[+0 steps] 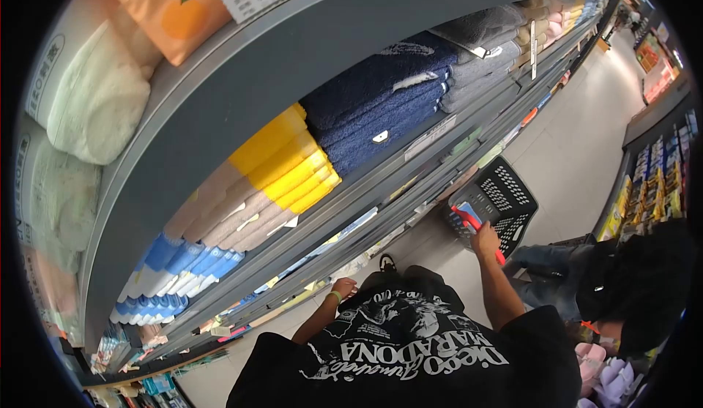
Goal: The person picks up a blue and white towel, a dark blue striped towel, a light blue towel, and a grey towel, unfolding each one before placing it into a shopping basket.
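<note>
My right hand (485, 240) is closed around the red handle (469, 218) of a dark grey shopping basket (516, 201) with holes in its walls. Something blue and white (466, 212) shows inside the basket near the handle. My left hand (344, 287) hangs low beside the shelving, a yellow-green band at its wrist. Its fingers look curled, but they are too small to tell whether they hold anything. Folded towels lie on the shelf above it: navy (381, 108), yellow (285, 163), grey (480, 68) and blue-white (172, 261).
A long grey shelf edge (212, 86) curves past on the left, with packaged towels (99, 100) above it. Another person in dark clothes (630, 280) stands close on my right. Product shelves (659, 166) line the far side of the tiled aisle (578, 130).
</note>
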A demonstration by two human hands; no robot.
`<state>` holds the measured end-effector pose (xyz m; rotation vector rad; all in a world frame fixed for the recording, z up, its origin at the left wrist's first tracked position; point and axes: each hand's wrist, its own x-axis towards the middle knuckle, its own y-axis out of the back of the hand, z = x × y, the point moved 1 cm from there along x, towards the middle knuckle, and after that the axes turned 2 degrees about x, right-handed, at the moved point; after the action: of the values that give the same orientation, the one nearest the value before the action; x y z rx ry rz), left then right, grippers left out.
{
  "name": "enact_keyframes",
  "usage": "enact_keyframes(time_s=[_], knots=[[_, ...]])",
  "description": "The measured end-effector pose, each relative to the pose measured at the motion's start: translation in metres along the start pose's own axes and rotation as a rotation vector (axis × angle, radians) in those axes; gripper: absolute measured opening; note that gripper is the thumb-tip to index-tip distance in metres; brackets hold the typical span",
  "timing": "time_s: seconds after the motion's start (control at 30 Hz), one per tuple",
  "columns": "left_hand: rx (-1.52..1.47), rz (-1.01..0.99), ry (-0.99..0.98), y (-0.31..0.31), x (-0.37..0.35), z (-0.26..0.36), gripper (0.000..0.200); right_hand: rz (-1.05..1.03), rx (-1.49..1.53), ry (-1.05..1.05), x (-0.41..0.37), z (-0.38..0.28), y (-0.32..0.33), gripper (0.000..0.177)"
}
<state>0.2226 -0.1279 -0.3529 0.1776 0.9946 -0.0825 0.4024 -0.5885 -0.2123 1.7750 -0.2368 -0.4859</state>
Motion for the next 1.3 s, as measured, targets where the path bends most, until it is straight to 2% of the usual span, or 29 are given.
enact_keyframes(time_s=[0.1, 0.13, 0.23, 0.3, 0.37, 0.43, 0.5, 0.53, 0.6, 0.73, 0.83, 0.87, 0.9, 1.0, 1.03, 1.3], knots=[[0.015, -0.038, 0.01, -0.013, 0.011, 0.014, 0.023, 0.136, -0.051, 0.109, -0.002, 0.009, -0.01, 0.038], [0.062, -0.046, -0.016, -0.018, 0.007, 0.027, 0.022, 0.154, -0.059, 0.081, 0.0, 0.005, -0.005, 0.034], [0.078, -0.073, -0.026, -0.028, 0.006, 0.055, 0.022, 0.125, -0.041, 0.107, 0.008, 0.0, 0.007, 0.026], [0.053, -0.057, -0.121, -0.041, -0.002, 0.085, 0.021, 0.142, -0.008, 0.14, 0.019, -0.002, 0.012, 0.022], [-0.029, -0.094, -0.286, -0.052, -0.015, 0.114, 0.022, 0.156, 0.06, 0.088, 0.034, 0.005, 0.012, 0.018], [-0.104, -0.062, -0.241, -0.071, -0.061, 0.172, 0.026, 0.119, 0.037, 0.081, 0.054, 0.015, 0.013, 0.018], [-0.192, -0.101, -0.4, -0.087, -0.083, 0.211, 0.025, 0.156, 0.088, 0.097, 0.07, 0.021, 0.019, 0.017], [-0.2, -0.09, -0.402, -0.095, -0.095, 0.231, 0.025, 0.121, 0.073, 0.089, 0.077, 0.022, 0.029, 0.017], [-0.267, -0.085, -0.618, -0.11, -0.12, 0.269, 0.023, 0.093, 0.059, 0.087, 0.095, 0.03, 0.038, 0.017], [-0.36, -0.019, -0.745, -0.135, -0.159, 0.335, 0.024, 0.081, 0.072, 0.073, 0.133, 0.048, 0.044, 0.018], [-0.531, 0.079, -0.763, -0.147, -0.174, 0.368, 0.027, 0.075, 0.076, 0.093, 0.154, 0.059, 0.057, 0.018], [-0.549, 0.146, -0.757, -0.151, -0.178, 0.377, 0.035, 0.046, 0.055, 0.087, 0.159, 0.061, 0.063, 0.022], [-0.546, 0.154, -0.753, -0.153, -0.18, 0.386, 0.035, 0.017, 0.033, 0.081, 0.165, 0.063, 0.07, 0.028], [-0.611, 0.277, -0.655, -0.156, -0.178, 0.406, 0.051, 0.027, 0.064, 0.108, 0.182, 0.073, 0.077, 0.022], [-0.606, 0.279, -0.648, -0.157, -0.177, 0.41, 0.051, 0.062, 0.081, 0.135, 0.189, 0.078, 0.078, 0.018], [-0.824, 0.35, -0.536, -0.161, -0.151, 0.418, 0.048, 0.095, 0.058, 0.122, 0.231, 0.096, 0.079, 0.017]])
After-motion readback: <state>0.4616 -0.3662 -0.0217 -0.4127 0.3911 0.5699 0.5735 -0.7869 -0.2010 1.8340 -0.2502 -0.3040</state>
